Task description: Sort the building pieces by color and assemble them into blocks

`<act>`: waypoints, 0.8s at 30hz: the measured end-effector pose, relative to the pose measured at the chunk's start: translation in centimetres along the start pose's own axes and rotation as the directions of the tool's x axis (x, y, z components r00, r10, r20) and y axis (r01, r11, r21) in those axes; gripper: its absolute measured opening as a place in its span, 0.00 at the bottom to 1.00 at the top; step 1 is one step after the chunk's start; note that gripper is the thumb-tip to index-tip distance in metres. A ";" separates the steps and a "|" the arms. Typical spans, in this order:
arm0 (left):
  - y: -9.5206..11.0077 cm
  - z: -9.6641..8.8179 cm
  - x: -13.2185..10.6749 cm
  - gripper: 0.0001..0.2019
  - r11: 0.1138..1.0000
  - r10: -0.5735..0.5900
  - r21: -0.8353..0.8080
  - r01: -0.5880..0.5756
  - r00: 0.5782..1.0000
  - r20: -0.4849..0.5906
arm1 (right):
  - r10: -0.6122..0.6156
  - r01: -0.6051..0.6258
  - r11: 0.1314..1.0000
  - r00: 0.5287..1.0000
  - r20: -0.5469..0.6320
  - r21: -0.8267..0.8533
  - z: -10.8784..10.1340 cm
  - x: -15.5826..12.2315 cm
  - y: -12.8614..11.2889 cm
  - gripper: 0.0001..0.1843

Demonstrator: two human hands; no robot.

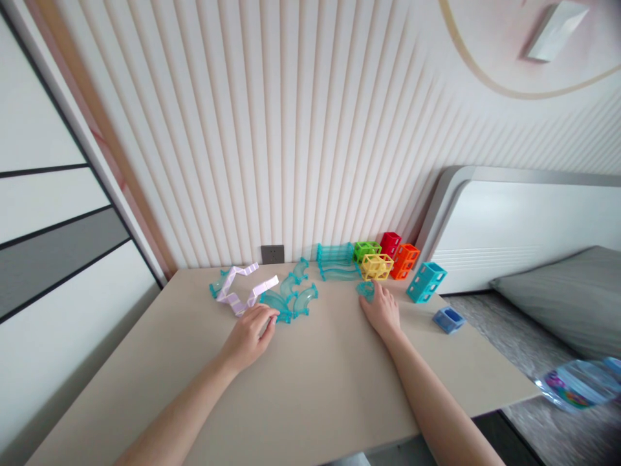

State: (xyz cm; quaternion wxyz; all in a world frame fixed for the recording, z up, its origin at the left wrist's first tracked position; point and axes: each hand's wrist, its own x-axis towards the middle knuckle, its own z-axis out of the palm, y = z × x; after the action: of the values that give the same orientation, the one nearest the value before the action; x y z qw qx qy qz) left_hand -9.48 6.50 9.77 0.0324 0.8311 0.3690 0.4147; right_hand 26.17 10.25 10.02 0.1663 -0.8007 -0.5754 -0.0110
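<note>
My left hand (250, 335) is closed, thumb and fingertips drawn together at the front edge of a clear teal curved track piece (276, 303). Whatever lies between those fingertips is too small to make out. Several more teal track pieces, such as a curved one (305, 300), lie behind and to the right of it. A zigzag lilac strip (233, 299) rests just beyond the hand. On the right, my right hand (383, 312) has its thumb and fingers around a small teal round piece (365, 290), which still touches or nearly touches the table.
Straight teal tracks (336, 261) are stacked by the wall. Open-frame blocks stand at the back right: green (367, 250), yellow (376, 266), red (390, 243), orange (405, 261), teal (426, 282). A blue block (449, 320) sits near the table's (310, 388) right edge; a plastic bag (579, 383) lies beyond.
</note>
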 end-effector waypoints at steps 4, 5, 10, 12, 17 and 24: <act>-0.2 0.1 -0.1 0.07 1.000 -0.002 0.014 0.002 1.000 0.022 | 0.007 -0.007 1.000 1.000 0.007 0.002 0.0 0.0 0.0 0.32; -0.2 0.1 -0.1 0.07 1.000 -0.003 0.017 0.003 1.000 0.028 | 0.008 -0.008 1.000 1.000 0.007 0.002 0.1 0.1 0.0 0.32; -0.3 0.2 -0.2 0.07 1.000 -0.015 0.022 0.014 0.999 0.036 | 0.010 -0.010 1.000 1.000 -0.012 0.007 0.5 0.1 0.2 0.33; -0.2 0.2 -0.1 0.07 1.000 -0.016 0.018 0.015 0.999 0.034 | 0.003 -0.002 1.000 1.000 -0.031 0.013 0.6 0.0 0.2 0.35; -0.1 0.1 -0.1 0.07 1.000 -0.020 0.006 0.020 0.999 0.027 | -0.087 0.098 0.993 0.986 -0.144 0.066 0.7 -0.1 0.0 0.33; 0.0 0.1 0.0 0.08 1.000 -0.027 0.006 0.027 0.998 0.048 | -0.133 0.152 0.985 0.973 -0.188 0.088 0.9 -0.2 -0.2 0.31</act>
State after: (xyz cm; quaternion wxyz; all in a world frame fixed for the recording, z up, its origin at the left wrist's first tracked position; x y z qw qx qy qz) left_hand -9.42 6.50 9.76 0.0445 0.8360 0.3805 0.3930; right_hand 25.76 10.39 9.14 0.2574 -0.7435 -0.6136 -0.0667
